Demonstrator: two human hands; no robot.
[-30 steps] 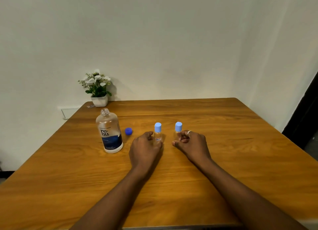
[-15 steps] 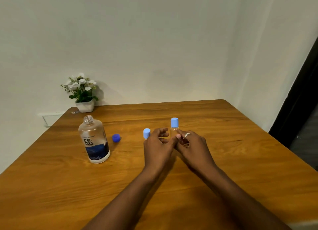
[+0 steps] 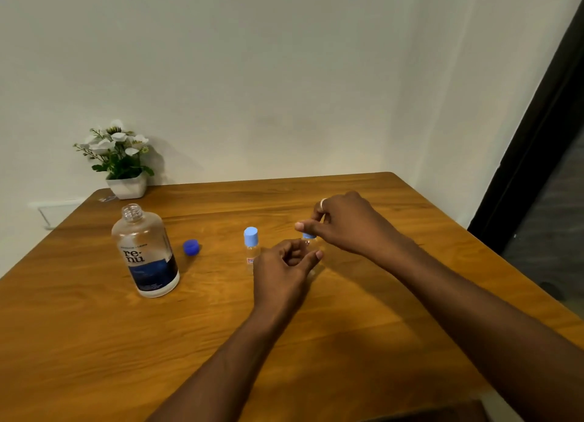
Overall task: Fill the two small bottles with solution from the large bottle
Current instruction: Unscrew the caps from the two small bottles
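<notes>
Left hand [image 3: 286,271]: nearest, table centre; fingers curled around the clear body of the right small bottle [image 3: 313,247], steadying it on the table [image 3: 347,342].
Right hand [image 3: 344,224]: at 1 o'clock of the left; thumb and fingertips pinch that bottle's pale blue cap [image 3: 309,235]. Advice: press the base down, twist only the cap, lift straight up.
Left small bottle [image 3: 251,246]: at 10 o'clock of the left hand, capped, upright, untouched.
Dark blue cap [image 3: 191,247]: further left, loose.
Large bottle [image 3: 145,251]: at 9 o'clock, open-necked, upright.
Potted flowers [image 3: 118,160]: far, 11 o'clock corner.
</notes>
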